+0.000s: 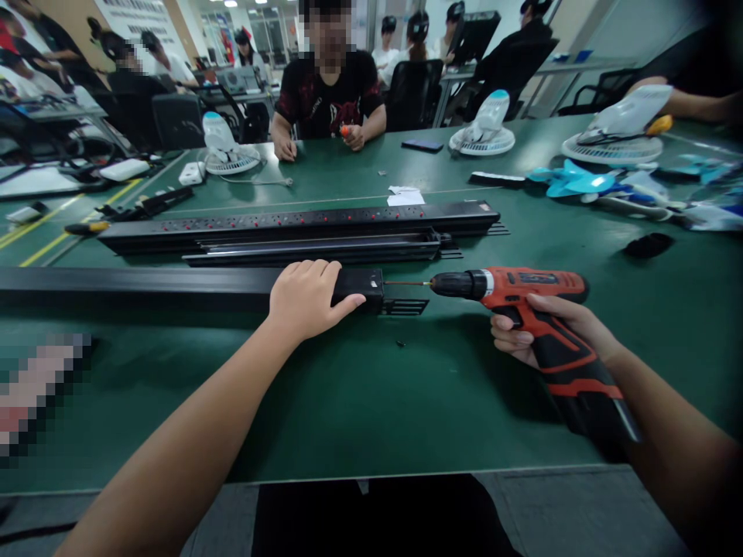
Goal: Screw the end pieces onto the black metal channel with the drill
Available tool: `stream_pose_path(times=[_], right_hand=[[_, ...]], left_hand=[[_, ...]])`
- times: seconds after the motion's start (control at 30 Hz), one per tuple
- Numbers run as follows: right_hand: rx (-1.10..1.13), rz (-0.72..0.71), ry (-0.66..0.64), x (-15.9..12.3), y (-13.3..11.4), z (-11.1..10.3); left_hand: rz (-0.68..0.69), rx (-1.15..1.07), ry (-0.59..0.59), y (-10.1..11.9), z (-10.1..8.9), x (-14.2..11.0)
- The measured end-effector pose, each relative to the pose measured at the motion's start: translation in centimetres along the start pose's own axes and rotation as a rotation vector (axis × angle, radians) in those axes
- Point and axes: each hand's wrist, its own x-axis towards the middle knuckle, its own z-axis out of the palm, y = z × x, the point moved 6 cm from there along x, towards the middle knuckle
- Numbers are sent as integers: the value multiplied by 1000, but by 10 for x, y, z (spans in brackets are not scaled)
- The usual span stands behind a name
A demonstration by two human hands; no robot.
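Observation:
A long black metal bar [145, 288], like a power strip housing, lies across the green table and runs out of view on the left. My left hand [306, 300] grips it near its right end, fingers over the top and thumb along the near side. In my right hand [557, 329] is an orange and black cordless drill [537, 286], held by its handle. Its long thin bit [406, 283] points left, with the tip at the bar's end face. A slotted black bracket [405, 307] juts from that end. One small dark piece, perhaps a screw [400, 343], lies below.
Behind the bar lie a black power strip [302, 220] with red dots and a black channel [319, 249]. Small fans [483, 139] and blue fan blades [572, 179] lie farther back. Across the green table [371, 418] sits a person [330, 93] holding something orange.

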Motion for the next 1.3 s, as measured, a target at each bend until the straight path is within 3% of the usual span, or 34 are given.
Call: stream_pose_path(times=[1.3], right_hand=[[-101, -12, 75, 0, -1, -4]], left_hand=[[-7, -29, -7, 0, -1, 0]])
